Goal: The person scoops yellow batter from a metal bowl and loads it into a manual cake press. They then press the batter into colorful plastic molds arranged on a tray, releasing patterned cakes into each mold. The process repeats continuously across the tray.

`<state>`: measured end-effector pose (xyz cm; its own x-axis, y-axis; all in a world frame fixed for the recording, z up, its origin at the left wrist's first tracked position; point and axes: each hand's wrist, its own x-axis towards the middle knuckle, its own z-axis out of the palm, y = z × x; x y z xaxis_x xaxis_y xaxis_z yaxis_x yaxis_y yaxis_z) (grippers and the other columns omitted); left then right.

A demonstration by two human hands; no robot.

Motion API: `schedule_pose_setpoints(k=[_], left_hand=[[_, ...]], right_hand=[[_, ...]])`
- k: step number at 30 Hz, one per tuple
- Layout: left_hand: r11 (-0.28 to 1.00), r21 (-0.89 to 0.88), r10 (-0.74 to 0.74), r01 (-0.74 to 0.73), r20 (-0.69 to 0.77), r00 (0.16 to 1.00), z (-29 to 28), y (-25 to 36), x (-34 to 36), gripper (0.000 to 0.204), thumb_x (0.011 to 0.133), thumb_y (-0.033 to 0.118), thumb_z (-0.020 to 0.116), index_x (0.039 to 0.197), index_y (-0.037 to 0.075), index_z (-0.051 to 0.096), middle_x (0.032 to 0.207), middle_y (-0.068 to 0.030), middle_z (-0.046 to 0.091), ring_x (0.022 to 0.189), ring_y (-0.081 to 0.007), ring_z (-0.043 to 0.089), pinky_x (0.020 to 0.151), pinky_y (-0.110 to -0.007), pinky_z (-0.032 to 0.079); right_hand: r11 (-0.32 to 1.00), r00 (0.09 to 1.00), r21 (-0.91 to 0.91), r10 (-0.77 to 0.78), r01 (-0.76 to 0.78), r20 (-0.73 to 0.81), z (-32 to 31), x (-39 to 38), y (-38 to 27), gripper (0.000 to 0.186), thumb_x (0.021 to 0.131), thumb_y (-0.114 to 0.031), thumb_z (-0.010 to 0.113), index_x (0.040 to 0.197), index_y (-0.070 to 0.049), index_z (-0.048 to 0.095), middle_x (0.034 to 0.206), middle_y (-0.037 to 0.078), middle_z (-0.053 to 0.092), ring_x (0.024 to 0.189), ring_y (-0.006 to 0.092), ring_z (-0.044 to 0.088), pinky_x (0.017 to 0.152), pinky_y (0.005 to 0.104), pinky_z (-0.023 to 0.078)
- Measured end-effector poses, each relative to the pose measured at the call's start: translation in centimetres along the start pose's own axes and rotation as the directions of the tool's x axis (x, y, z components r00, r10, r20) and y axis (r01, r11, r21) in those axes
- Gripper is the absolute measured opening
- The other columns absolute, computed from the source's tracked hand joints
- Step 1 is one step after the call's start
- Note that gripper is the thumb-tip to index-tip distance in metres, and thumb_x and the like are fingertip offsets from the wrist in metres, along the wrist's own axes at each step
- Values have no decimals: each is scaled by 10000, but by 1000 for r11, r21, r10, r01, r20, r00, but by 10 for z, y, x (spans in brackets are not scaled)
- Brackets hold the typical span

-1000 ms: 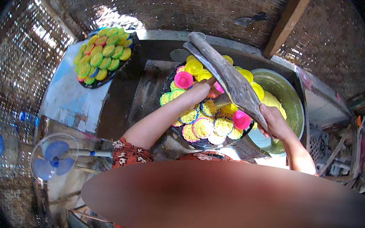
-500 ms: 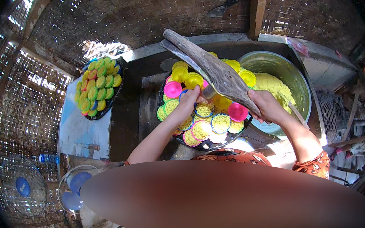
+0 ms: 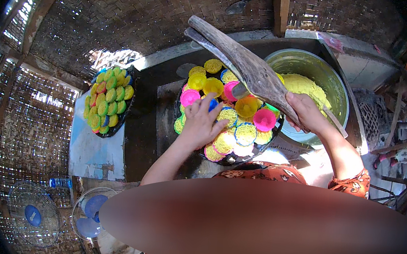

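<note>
- Wooden press (image 3: 259,74) is gripped at its near right end by the right hand (image 3: 306,113), fingers wrapped around it; slanted to far left, held above the tray (image 3: 277,136).
- Metal tube (image 3: 239,90) is seen under the press, above the cups.
- Left hand (image 3: 201,123) is held over the tray's left side, fingers spread, nothing seen gripped; cup contact can't be told.
- Blue cup (image 3: 213,104) is seen by its fingertips.
- Yellow dough (image 3: 304,87) is held in the metal pot (image 3: 345,103), right of the tray.
</note>
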<state>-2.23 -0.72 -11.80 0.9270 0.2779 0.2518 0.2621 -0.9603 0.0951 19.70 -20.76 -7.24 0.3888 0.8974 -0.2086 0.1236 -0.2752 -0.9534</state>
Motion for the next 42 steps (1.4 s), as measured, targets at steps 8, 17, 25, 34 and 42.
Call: schedule_pose_setpoints(k=[8, 17, 25, 34, 42], left_hand=[[951, -198, 128, -236, -444, 887, -51, 9, 56, 403, 649, 296, 674, 931, 16, 602, 1013, -183, 537, 955, -307, 511, 857, -422, 358], [950, 218, 311, -222, -614, 725, -76, 55, 118, 225, 643, 270, 627, 588, 70, 541, 553, -110, 545, 523, -287, 549, 507, -391, 417], [902, -220, 403, -372, 116, 908, -113, 91, 94, 88, 605, 140, 582, 655, 73, 609, 656, -137, 613, 650, -317, 612, 589, -405, 494], [797, -298, 473, -525, -231, 850, -100, 61, 47, 179, 595, 160, 656, 728, 68, 578, 651, -94, 580, 645, -295, 579, 619, -392, 462], [-306, -906, 484, 294, 118, 867, -31, 82, 49, 274, 747, 85, 650, 1001, 21, 568, 943, -82, 628, 840, -157, 608, 759, -293, 489]], right_hand=[[966, 986, 230, -143, 120, 82, 37, 3, -18, 525, 887, -524, 349, 811, -36, 529, 515, 31, 501, 373, 89, 470, 342, 205, 372], [331, 316, -755, -933, 566, -172, 0, 32, -107, 548, 801, -408, 550, 1067, 67, 493, 993, 198, 527, 921, 356, 517, 800, 372, 418], [-50, 206, -830, -959, 555, 196, 33, -58, -117, 521, 620, 1, 638, 1105, 48, 451, 995, 194, 513, 848, 315, 522, 750, 396, 437], [787, 659, -314, -617, 532, -430, -44, -161, -75, 668, 667, -135, 664, 1233, -46, 321, 755, 18, 436, 645, 89, 428, 571, 213, 356], [536, 228, -235, -659, 811, -716, -56, -184, -15, 523, 703, -42, 539, 1187, 8, 346, 683, 62, 454, 618, 163, 478, 590, 266, 394]])
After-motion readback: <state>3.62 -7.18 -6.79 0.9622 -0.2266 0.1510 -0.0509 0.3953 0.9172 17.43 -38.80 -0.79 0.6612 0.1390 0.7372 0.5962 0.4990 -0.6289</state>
